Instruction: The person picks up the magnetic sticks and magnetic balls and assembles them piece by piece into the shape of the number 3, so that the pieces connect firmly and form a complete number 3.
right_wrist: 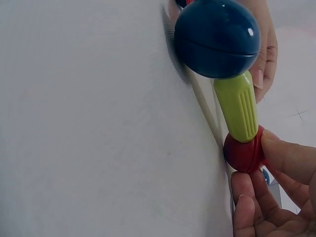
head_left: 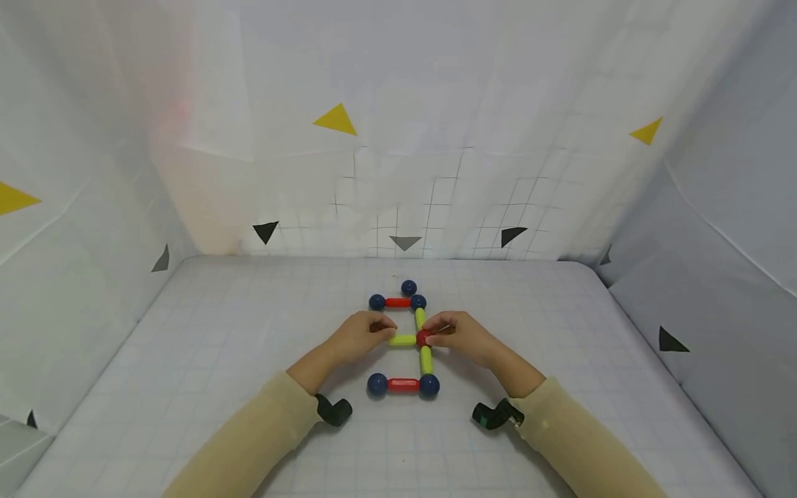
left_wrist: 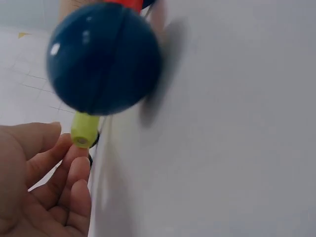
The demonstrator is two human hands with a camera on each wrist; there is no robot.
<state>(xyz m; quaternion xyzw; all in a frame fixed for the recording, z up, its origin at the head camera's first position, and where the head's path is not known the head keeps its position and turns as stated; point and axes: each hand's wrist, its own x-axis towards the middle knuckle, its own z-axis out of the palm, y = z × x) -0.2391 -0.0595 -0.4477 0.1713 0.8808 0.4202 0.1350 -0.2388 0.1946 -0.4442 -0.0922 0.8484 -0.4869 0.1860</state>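
Note:
My right hand (head_left: 463,337) pinches a red ball (right_wrist: 242,150) between thumb and fingers. From this ball run three yellow-green rods: an upper rod (head_left: 420,318), a lower rod (head_left: 426,360) and a middle rod (head_left: 403,340) pointing left. Thumb and fingers of my left hand (head_left: 361,337) are right at the free end of the middle rod, slightly apart in the left wrist view, where the rod end (left_wrist: 84,131) shows beyond the fingertips. A blue ball (head_left: 429,386) joins the lower rod to a red rod (head_left: 403,385), which ends in another blue ball (head_left: 377,385).
Behind the hands, a second red rod (head_left: 398,302) links two blue balls, with another blue ball (head_left: 408,287) touching close behind. Everything lies on a white gridded table (head_left: 187,387). White sheets (head_left: 436,69) with yellow and dark triangles enclose the back and sides.

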